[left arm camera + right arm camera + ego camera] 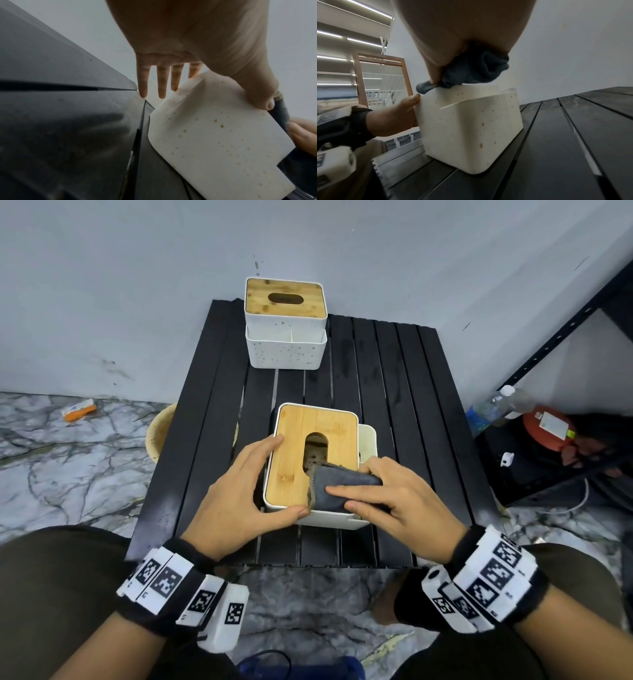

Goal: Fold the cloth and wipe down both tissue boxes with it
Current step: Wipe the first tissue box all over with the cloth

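The folded cloth (346,486) lies on the wooden lid of the near box (315,453), low in the frame's centre, the right hand (400,501) pressing it with fingers clamped around it. The left hand (239,491) braces the box's side, fingers straight. Best to keep that brace firm and sweep flat across the lid, clear of the slot. Two boxes stand on the bench (394,392); the far box (285,320) is at upper centre. One cloth.
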